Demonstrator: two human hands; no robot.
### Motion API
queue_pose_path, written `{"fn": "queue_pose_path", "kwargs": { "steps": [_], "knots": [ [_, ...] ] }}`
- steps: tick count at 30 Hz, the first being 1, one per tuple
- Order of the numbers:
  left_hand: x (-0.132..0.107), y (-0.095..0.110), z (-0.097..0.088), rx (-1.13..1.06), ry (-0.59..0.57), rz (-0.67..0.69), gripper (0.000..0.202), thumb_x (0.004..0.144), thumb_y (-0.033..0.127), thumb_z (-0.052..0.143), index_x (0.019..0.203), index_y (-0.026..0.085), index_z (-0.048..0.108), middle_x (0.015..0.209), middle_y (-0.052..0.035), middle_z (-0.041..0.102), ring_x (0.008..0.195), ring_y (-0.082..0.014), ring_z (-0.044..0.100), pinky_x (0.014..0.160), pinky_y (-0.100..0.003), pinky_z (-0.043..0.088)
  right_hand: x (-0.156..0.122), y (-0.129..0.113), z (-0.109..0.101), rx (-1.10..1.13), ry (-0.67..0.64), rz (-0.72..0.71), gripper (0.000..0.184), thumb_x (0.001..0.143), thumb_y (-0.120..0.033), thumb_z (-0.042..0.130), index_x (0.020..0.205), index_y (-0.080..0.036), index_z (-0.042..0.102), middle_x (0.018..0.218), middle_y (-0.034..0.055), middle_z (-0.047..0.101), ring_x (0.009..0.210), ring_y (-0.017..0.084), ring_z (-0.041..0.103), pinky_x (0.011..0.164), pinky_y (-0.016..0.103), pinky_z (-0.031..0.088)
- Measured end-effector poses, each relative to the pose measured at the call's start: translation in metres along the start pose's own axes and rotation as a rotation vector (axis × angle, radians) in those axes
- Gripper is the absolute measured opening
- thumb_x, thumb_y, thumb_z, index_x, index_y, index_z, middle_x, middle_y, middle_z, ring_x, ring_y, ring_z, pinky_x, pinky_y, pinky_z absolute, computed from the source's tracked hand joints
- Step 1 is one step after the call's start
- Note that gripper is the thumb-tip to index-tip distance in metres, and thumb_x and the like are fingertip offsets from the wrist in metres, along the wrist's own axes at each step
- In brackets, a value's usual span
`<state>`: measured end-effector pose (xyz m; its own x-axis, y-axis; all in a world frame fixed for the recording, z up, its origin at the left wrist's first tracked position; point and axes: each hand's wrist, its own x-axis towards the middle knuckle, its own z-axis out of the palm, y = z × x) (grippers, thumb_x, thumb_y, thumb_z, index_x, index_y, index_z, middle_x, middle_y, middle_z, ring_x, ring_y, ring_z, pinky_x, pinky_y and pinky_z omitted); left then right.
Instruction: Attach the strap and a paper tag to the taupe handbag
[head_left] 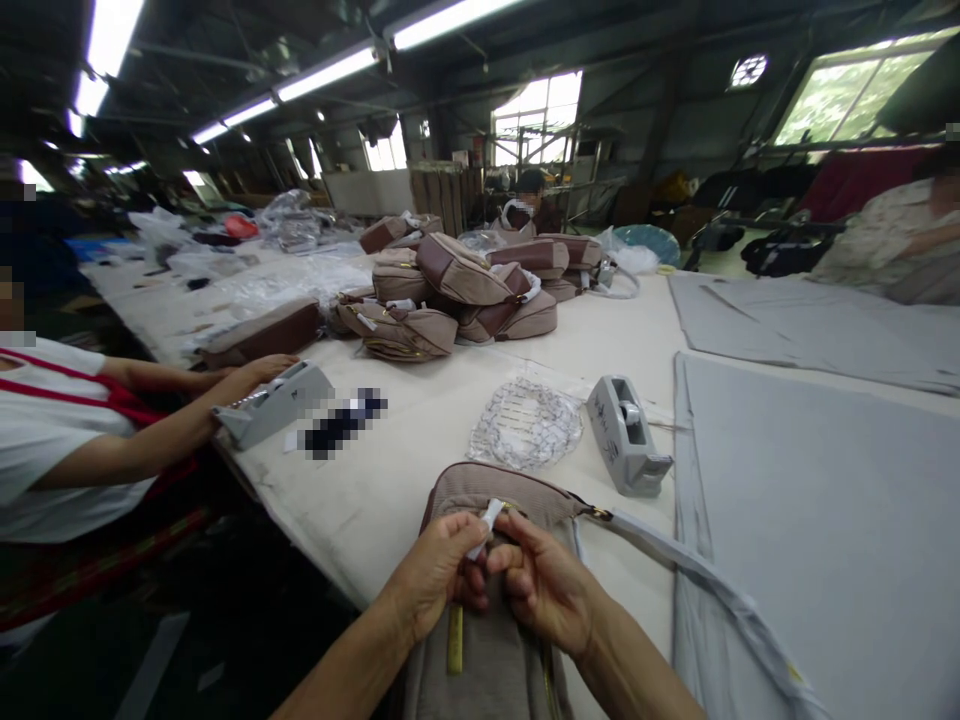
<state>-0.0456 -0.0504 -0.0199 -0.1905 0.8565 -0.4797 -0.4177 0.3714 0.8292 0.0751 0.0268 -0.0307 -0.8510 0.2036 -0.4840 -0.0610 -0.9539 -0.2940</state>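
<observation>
A taupe fabric bag (487,490) lies at the near edge of the table, partly over my lap. My left hand (435,575) and my right hand (544,585) meet over its top zipper. Both pinch a small white paper strip (486,522) at the zipper pull. The bag's strap (675,565), wrapped in pale material, trails off to the right over grey cloth.
A grey tape dispenser (626,435) and a clear packet (525,422) lie just beyond the bag. A pile of matching bags (457,290) sits mid-table. A co-worker's hand (251,378) at left rests by another dispenser (274,402). Grey sheets (817,480) cover the right side.
</observation>
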Motion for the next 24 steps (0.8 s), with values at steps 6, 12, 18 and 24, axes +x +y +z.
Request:
{"fn": "queue_pose_path", "kwargs": {
  "steps": [6,12,18,24],
  "knots": [
    [0.015,0.017,0.003,0.164,0.076,-0.200,0.050,0.077,0.059,0.039,0.078,0.011,0.056,0.058,-0.0030,0.058,0.038,-0.0116,0.052,0.036,-0.024,0.043,-0.012,0.016,0.002,-0.102,0.103,-0.191,0.032,0.095,-0.028,0.035,0.118,-0.010,0.045,0.058,0.0058,0.066,0.033,0.011,0.056,0.028,0.015,0.044],
    [0.024,0.022,0.006,0.500,0.142,-0.011,0.046,0.069,0.058,0.055,0.070,0.012,0.056,0.051,0.0014,0.053,0.036,-0.0085,0.048,0.035,-0.018,0.036,-0.006,0.027,0.007,-0.255,0.148,-0.283,0.041,0.094,-0.034,0.036,0.130,-0.015,0.036,0.058,0.0038,0.064,0.033,0.011,0.055,0.026,0.014,0.042],
    [0.022,0.021,0.009,0.546,0.190,0.031,0.043,0.076,0.056,0.046,0.074,0.014,0.053,0.059,0.0005,0.058,0.037,-0.0070,0.049,0.035,-0.017,0.037,-0.033,0.033,-0.010,-0.354,0.130,-0.384,0.063,0.083,-0.053,0.050,0.130,-0.015,0.031,0.065,0.0023,0.064,0.037,0.011,0.056,0.028,0.015,0.043],
    [0.033,0.016,0.013,0.679,0.257,0.071,0.031,0.077,0.042,0.050,0.061,0.016,0.047,0.047,0.0035,0.051,0.030,-0.0064,0.043,0.029,-0.014,0.030,-0.052,0.056,-0.057,-0.488,0.153,-0.358,0.068,0.068,-0.068,0.057,0.104,-0.011,0.049,0.057,-0.0003,0.060,0.035,0.009,0.054,0.029,0.012,0.038]
  ]
}}
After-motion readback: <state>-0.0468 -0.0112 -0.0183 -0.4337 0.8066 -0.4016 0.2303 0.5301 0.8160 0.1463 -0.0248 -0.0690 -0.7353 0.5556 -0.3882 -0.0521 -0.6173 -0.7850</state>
